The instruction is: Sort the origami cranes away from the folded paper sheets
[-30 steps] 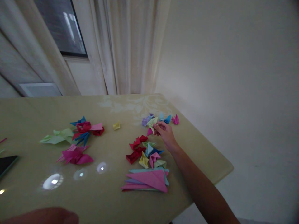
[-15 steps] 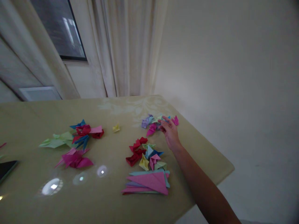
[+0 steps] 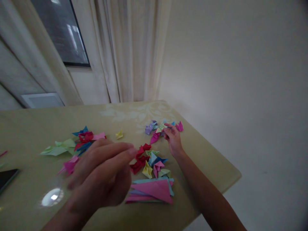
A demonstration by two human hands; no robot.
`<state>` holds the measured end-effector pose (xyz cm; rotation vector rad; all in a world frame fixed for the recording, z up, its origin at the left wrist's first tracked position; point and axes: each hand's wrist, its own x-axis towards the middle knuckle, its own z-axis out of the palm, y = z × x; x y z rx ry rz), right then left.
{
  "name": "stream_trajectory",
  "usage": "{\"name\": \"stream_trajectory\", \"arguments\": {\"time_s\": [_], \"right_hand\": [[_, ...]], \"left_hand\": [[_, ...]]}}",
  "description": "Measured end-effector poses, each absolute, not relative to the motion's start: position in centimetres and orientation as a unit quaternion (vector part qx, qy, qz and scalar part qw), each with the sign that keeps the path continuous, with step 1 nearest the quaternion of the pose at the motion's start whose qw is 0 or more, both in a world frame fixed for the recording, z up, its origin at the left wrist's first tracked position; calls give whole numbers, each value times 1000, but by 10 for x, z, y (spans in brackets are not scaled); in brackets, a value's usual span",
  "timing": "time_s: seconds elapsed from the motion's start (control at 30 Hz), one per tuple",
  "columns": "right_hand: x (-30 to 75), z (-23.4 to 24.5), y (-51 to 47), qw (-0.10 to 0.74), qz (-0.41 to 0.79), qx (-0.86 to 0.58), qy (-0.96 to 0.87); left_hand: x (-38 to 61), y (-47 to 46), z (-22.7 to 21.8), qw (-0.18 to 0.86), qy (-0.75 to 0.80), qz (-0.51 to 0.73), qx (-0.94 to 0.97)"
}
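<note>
At the far right of the table, my right hand pinches a pale green origami piece among a small cluster of folded paper. Around its fingertips lie a purple origami piece, a magenta one and another magenta one. My left hand hangs over the table in the foreground, slightly blurred, its fingers loosely bent with nothing visible in them. Below the right hand sits a mixed group with red, yellow and pink origami pieces.
A stack of flat folded paper lies near the front. Another origami group, with a pale green piece, is at left, partly behind my left hand. A small yellow piece stands alone. A dark flat device lies at the left edge.
My left hand has come into view from below and now covers part of the left origami group. The right hand has stayed at the far cluster, shifting slightly; the pale green piece shows at its fingertips.
</note>
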<state>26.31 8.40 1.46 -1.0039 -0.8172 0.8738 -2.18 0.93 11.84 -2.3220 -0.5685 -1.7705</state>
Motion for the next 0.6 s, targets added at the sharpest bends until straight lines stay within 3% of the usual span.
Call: {"name": "stream_trajectory", "arguments": {"time_s": [0.1, 0.6], "right_hand": [[264, 15, 84, 707, 391, -458, -369], [262, 16, 82, 697, 381, -467, -389]], "left_hand": [[-7, 27, 116, 121, -140, -602, -777], [2, 30, 117, 118, -136, -607, -774]]}}
